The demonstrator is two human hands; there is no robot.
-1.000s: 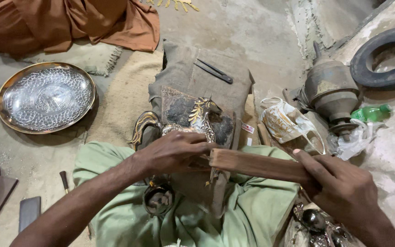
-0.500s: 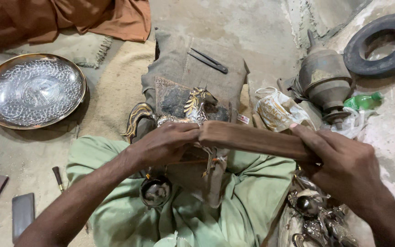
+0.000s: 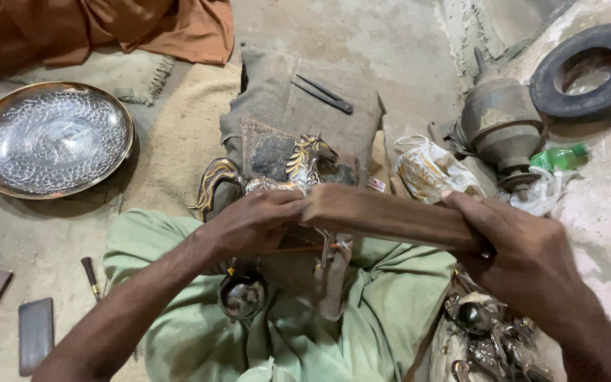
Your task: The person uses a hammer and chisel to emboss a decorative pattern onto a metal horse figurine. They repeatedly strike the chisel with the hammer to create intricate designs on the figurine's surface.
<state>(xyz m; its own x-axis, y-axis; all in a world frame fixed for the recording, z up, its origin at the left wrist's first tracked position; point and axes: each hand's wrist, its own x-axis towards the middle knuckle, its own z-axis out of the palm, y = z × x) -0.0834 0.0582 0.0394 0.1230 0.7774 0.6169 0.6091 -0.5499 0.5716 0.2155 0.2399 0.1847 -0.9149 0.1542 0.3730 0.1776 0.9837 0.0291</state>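
dusty floor; left hand (image 3: 252, 223) and right hand (image 3: 525, 255) both grip a wooden bar (image 3: 383, 216) over the horse figurine (image 3: 277, 177); engraved dish (image 3: 49, 139) empty.

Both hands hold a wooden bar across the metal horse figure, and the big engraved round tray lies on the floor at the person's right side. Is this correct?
Not quite. The head view shows the engraved round tray on the person's left side, not the right. The rest stands: the left hand and right hand hold the wooden bar across the metal horse figure.

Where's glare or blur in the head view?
Head view: specular glare on the round embossed metal tray and the small shiny metal ball; light is soft, shadows faint; left hand and right hand are sharp; wide-angle stretch at the edges.
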